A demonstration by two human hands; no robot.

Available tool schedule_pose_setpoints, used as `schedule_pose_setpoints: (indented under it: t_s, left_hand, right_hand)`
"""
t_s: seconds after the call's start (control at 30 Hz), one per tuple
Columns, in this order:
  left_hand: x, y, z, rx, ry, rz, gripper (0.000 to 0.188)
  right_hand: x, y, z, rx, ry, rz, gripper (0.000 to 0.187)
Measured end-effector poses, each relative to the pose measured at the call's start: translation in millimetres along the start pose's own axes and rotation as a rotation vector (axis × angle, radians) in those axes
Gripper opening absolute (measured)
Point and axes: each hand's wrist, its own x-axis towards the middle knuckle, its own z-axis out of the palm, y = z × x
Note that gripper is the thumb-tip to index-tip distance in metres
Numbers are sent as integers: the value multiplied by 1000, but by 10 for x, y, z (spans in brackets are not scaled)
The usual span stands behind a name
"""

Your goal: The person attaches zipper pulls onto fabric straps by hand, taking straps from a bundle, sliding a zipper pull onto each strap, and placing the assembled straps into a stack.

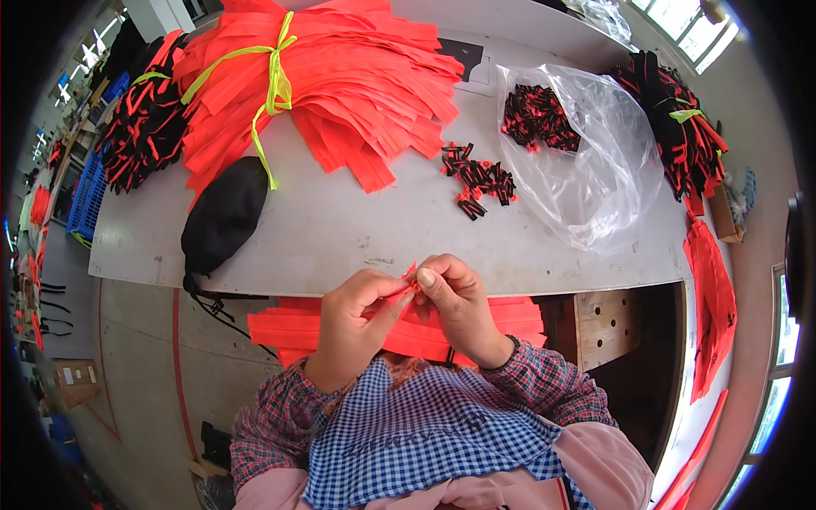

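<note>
Above the table's front edge my left hand (359, 316) and my right hand (459, 304) meet, both closed in a pinch. Between their fingertips is a bit of bright red-orange fabric strip (411, 274), its end poking up past the fingers. Most of that strip is hidden by the hands. Across my lap, just below the hands, lie more flat red-orange fabric strips (285, 329) with stitched-looking lines along their length. Beyond the hands on the table sits a loose pile of small black pieces with red ends (483, 177).
A big bundle of red strips (357, 81), tied with yellow-green ribbon, covers the back left. Beside it are a black cloth pouch (225, 217) and a black-red bundle (140, 140). A clear plastic bag (595, 200) holds similar small pieces; another bundle (680, 127) stands far right.
</note>
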Motion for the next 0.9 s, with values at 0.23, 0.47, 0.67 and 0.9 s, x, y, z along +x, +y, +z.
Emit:
schedule_pose_setpoints:
  t_s: [0.23, 0.47, 0.67, 0.9]
  left_hand:
    - [62, 95, -30, 193, -34, -6, 12]
    - [92, 84, -34, 266, -78, -3, 11]
    - [84, 47, -45, 276, -95, -15, 11]
    - [87, 54, -51, 257, -130, -47, 11]
  right_hand:
    - [6, 19, -70, -121, -1, -46, 17]
    - [22, -37, -126, -273, -5, -18, 18]
    - [59, -122, -152, -384, -43, 60, 18]
    - [63, -283, -173, -338, -97, 137, 19]
